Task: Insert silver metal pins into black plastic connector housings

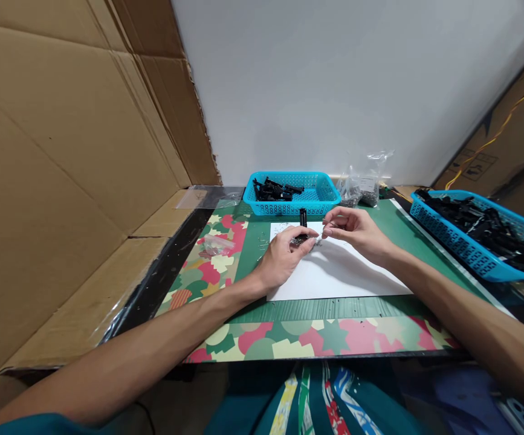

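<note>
A black elongated part (303, 219) stands up from my left hand (285, 252), whose fingers are wrapped round its lower end above a white sheet (334, 275). Just to the right, my right hand (353, 229) is closed in a pinch, its fingertips near those of the left hand. What sits between the right fingertips is too small to make out. Small metal pieces (318, 241) lie on the sheet under the fingertips, and more are scattered by its left edge.
Behind the sheet is a blue basket (293, 209) holding black parts. Another blue basket (479, 249) at the right is full of black parts. Clear bags (368, 192) of small pieces stand at the back. A small plastic bag (219, 244) lies left; cardboard (62, 151) walls that side.
</note>
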### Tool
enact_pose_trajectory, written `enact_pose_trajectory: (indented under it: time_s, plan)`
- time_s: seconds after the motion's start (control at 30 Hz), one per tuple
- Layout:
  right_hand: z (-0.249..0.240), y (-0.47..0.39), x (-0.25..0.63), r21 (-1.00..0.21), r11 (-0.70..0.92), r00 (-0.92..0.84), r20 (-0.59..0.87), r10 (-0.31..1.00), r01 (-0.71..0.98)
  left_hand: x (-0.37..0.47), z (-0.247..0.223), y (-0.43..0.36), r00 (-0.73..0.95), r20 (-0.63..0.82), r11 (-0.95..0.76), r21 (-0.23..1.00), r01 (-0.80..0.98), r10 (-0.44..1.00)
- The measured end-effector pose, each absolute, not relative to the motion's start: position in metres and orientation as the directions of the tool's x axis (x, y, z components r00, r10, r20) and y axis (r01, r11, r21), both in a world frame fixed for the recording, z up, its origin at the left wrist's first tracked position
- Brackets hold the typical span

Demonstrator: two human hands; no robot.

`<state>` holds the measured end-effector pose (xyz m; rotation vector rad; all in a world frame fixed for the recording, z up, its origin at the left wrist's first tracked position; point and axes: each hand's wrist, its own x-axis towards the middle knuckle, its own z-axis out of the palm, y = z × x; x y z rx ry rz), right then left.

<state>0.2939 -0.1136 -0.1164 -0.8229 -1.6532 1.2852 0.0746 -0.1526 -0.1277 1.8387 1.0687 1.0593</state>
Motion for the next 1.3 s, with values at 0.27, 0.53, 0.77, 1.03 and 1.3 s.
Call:
enact_pose_trajectory:
  time_s: [0.27, 0.53, 0.77, 1.03, 1.3]
  plan:
    - [-0.122, -0.116, 0.289, -0.964, 0.263, -0.422, 0.253, 0.871, -0.036, 0.074, -0.137, -0.148, 0.348, 0.331, -0.436, 0.853, 0.287, 0.877]
    - [-0.125, -0.115, 0.29, -0.974, 0.224, -0.456, 0.217, 0.863, -0.04, 0.075, -0.132, -0.151, 0.289, 0.368, -0.451, 0.836, 0.312, 0.883]
    - [-0.125, -0.118, 0.287, -0.98, 0.194, -0.422, 0.193, 0.886, -0.041, 0.078, -0.128, -0.158, 0.22, 0.466, -0.514, 0.738, 0.436, 0.857]
    - [-0.122, -0.124, 0.286, -0.98, 0.197, -0.43, 0.195, 0.882, -0.039, 0.079, -0.124, -0.163, 0.19, 0.449, -0.468, 0.665, 0.581, 0.873]
    - [-0.126, -0.118, 0.291, -0.973, 0.223, -0.453, 0.175, 0.874, 0.055, 0.077, -0.126, -0.158, 0.17, 0.377, -0.401, 0.703, 0.587, 0.91]
